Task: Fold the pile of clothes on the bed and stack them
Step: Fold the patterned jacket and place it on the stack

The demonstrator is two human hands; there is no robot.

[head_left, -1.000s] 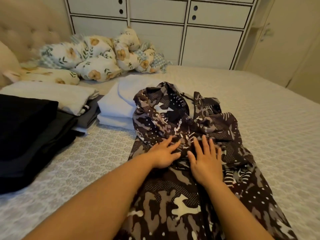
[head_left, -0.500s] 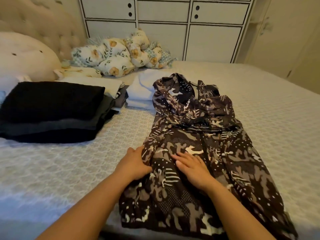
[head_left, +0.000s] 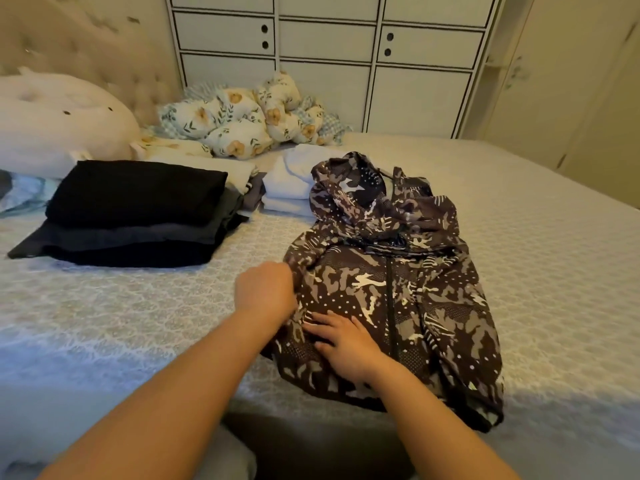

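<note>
I see the camouflage jacket flat on the near part of the bed, not yet folded; my left hand grips its left edge and my right hand presses it with straight fingers. To the far left, the dark stack and the white stack are already folded, so I judge this is among the last pieces.

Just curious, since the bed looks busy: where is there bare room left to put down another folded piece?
Bare bedspread lies right of the jacket, and more lies between the dark stack and the near edge. Crowded: the head end, with white stack, floral bundle and pillow.
</note>
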